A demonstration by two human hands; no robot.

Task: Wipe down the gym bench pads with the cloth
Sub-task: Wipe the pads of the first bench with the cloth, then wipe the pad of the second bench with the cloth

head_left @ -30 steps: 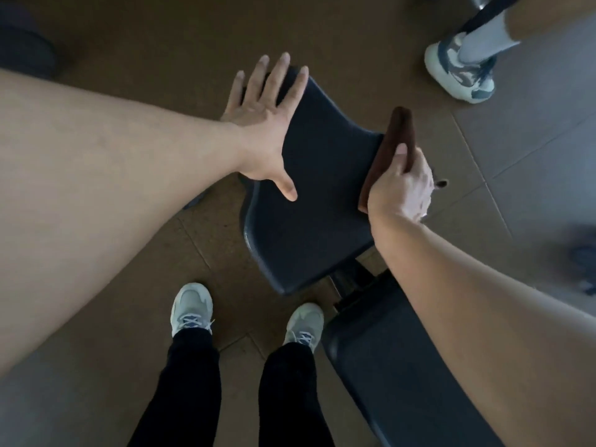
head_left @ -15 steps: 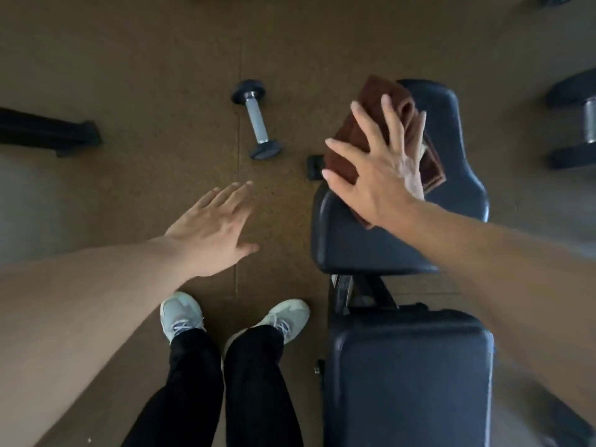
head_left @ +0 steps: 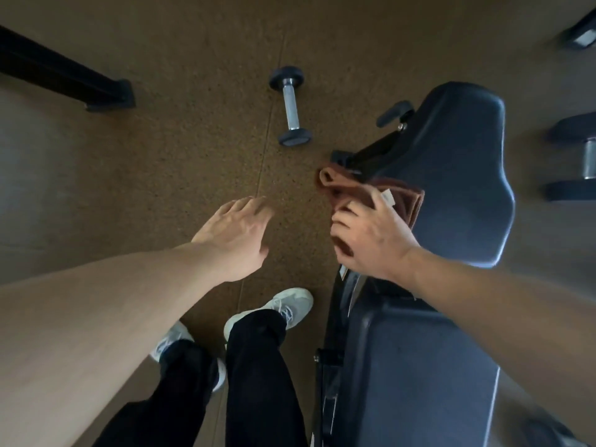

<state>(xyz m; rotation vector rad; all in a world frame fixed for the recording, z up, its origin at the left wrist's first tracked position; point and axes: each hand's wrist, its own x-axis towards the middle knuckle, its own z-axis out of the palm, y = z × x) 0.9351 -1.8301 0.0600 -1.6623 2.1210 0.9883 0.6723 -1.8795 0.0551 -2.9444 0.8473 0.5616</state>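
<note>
Far left: black metal bar (head_left: 64, 75) lying across the cork-brown floor (head_left: 180, 162), its upper end cut off by the frame edge. Left hand (head_left: 237, 235) out over the floor, grip open, fingers loosely extended, holding nothing. Below it, dark trousers and pale sneakers (head_left: 283, 306), the left shoe mostly hidden behind the leg. Up centre: small dumbbell (head_left: 291, 106) with chrome handle and black ends, flat on the floor. Then the cloth (head_left: 403, 196): rust-brown, folded thick, one end rolled into a loop that overhangs the left edge of the seat pad (head_left: 461, 175), a small white tag showing. Right hand (head_left: 371, 238), grip closed on the cloth, fingers curled over its near edge; underside of the cloth and fingertips hidden, so contact with the pad probably there but not clear. Black, glossy padding; longer back pad (head_left: 419, 375) below, partly covered by the right forearm. Far right: another dumbbell (head_left: 577, 156), blurred and cropped.
</note>
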